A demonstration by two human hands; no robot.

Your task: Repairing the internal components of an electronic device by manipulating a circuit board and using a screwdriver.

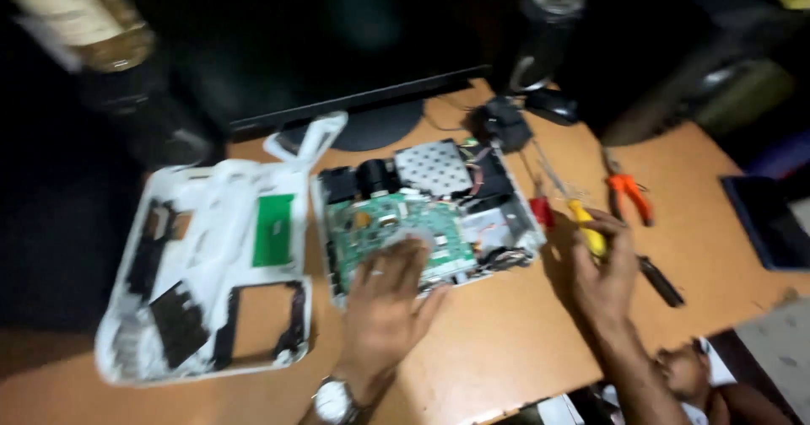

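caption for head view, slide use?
Left hand on opened device's green circuit board; right hand grips yellow-handled screwdriver.

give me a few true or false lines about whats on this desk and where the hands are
1. The left hand rests on the green circuit board of the opened device. True.
2. The right hand holds a hammer. False: it is at a yellow-handled screwdriver.
3. The white cover lies to the left of the opened device. True.
4. The orange-handled pliers sit inside the opened device. False: they lie on the wooden desk, to the right of it.
5. The left wrist is bare. False: it wears a wristwatch.
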